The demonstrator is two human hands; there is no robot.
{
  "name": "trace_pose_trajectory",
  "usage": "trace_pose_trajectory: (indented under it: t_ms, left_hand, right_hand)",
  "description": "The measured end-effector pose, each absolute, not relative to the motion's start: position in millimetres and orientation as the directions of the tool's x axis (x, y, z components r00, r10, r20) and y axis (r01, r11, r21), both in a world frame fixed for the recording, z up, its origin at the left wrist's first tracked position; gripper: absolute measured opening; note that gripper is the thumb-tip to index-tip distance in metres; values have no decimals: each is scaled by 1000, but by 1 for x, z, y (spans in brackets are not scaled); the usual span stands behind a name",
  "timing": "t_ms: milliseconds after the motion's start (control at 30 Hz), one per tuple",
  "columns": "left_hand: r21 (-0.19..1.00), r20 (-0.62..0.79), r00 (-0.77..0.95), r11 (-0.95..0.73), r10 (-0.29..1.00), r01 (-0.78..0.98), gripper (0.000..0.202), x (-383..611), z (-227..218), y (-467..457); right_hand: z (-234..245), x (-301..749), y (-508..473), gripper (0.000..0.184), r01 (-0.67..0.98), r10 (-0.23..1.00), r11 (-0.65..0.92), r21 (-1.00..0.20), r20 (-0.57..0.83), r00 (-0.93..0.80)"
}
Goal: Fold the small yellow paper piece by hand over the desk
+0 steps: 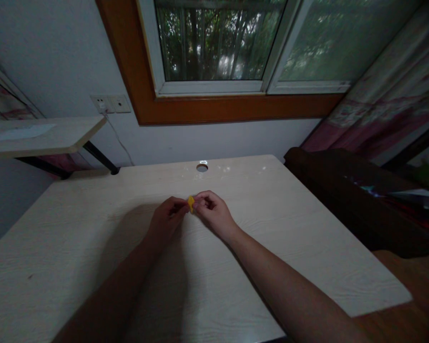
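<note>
A small yellow piece (190, 204), folded-looking and perhaps paper, is pinched between my two hands over the middle of the desk. My left hand (167, 215) grips its left side with thumb and fingertips. On the other side, the fingers of my right hand (214, 212) are closed on its right edge. Fingertips cover part of the piece, and its exact kind is too small to make out.
The pale wood-grain desk (271, 247) has a round cable hole (202, 167) near its back edge. A raised shelf (39, 136) on black legs stands at the left. Beyond the desk are a window (218, 43) and a wall socket (110, 104); dark furniture (329, 200) lies to the right.
</note>
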State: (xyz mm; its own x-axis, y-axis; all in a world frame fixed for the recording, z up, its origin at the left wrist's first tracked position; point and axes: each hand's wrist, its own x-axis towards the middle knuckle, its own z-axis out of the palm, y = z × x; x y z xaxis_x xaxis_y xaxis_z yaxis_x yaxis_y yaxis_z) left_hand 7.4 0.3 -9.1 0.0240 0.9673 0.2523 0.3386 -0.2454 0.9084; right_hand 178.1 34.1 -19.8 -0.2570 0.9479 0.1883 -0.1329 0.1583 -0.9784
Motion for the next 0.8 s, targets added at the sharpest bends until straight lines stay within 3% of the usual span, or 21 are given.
trace_pose_trajectory:
  t_ms: [300, 567, 800]
  left_hand:
    - [946, 285, 7, -283, 958, 157, 33, 8, -16, 2]
    - [952, 229, 50, -234, 972, 195, 34, 6, -15, 1]
    - [928, 276, 51, -280, 960, 246, 22, 7, -10, 1]
  right_hand:
    - [-19, 178, 35, 19, -194, 944, 99, -976, 153, -293]
    - [-19, 180, 34, 16, -151, 938, 116, -982, 159, -310]
    - [-22, 179, 34, 19, -67, 930, 155, -986, 169, -326]
